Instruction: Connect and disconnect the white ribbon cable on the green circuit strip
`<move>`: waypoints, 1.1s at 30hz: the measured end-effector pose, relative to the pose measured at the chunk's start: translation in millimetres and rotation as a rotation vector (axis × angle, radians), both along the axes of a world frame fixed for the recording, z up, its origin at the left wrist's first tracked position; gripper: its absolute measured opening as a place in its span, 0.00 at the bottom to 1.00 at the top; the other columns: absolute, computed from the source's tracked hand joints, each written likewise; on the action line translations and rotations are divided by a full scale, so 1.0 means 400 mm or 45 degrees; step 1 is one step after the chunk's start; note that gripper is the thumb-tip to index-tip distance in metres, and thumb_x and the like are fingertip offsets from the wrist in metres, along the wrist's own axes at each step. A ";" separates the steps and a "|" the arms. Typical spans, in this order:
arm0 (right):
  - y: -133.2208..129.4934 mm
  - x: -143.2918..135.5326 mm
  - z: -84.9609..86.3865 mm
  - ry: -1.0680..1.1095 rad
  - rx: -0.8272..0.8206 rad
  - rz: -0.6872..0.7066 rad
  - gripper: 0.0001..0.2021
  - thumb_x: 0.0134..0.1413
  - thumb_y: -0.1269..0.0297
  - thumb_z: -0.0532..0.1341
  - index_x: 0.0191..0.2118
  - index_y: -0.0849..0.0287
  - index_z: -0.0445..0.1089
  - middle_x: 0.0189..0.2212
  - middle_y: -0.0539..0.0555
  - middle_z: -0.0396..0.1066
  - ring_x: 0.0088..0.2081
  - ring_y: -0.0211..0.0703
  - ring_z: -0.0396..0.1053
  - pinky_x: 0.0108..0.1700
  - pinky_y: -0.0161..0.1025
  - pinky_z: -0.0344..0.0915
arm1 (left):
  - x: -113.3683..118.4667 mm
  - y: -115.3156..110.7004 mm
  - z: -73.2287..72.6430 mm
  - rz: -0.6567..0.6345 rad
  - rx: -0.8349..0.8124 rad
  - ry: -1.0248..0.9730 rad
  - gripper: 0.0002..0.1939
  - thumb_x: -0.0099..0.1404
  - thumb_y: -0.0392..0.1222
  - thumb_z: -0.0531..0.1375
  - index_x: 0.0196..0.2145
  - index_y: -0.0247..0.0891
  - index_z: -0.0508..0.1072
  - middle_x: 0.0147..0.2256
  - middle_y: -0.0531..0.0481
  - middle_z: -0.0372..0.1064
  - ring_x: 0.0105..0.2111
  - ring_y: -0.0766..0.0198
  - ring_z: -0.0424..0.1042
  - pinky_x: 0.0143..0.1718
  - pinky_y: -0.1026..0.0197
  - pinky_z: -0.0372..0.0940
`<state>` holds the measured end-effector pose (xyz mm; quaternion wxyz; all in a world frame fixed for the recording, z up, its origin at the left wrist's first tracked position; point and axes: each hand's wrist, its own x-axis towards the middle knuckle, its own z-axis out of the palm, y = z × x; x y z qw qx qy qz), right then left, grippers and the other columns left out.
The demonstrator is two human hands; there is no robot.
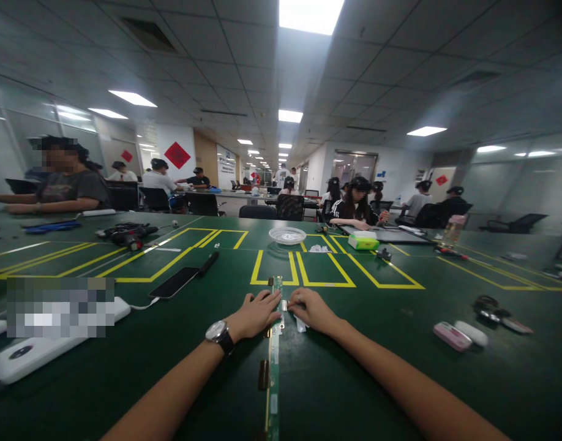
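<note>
A long, narrow green circuit board [274, 373] with brown flexible tabs along its left edge lies lengthwise in front of me on the green table [354, 380]. My left hand [256, 315], with a watch [220, 334] on its wrist, rests over the board's far part, fingers stretched out and touching it. From the other side, my right hand [312, 309] is closed, its fingertips pinched at the board's right edge. A small pale piece shows at those fingertips, too small to name. Under the right hand lies a crumpled white scrap [301, 324].
Yellow tape outlines [327, 284] mark the table. A clear dish [287, 236] and a green tissue pack [363, 240] stand farther back. To the left are a phone [177, 282] and a white device [33, 352]; to the right, a pink case [452, 335] and keys [492, 311]. Co-workers sit beyond.
</note>
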<state>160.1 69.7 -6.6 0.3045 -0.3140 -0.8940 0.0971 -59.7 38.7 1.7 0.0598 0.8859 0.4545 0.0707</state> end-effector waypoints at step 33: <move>-0.015 0.018 0.075 -0.345 0.114 0.307 0.24 0.49 0.80 0.52 0.51 0.58 0.70 0.51 0.54 0.69 0.51 0.44 0.64 0.56 0.41 0.55 | -0.008 0.003 0.051 0.223 0.146 -0.340 0.26 0.72 0.52 0.35 0.62 0.41 0.50 0.66 0.46 0.37 0.64 0.55 0.42 0.57 0.46 0.49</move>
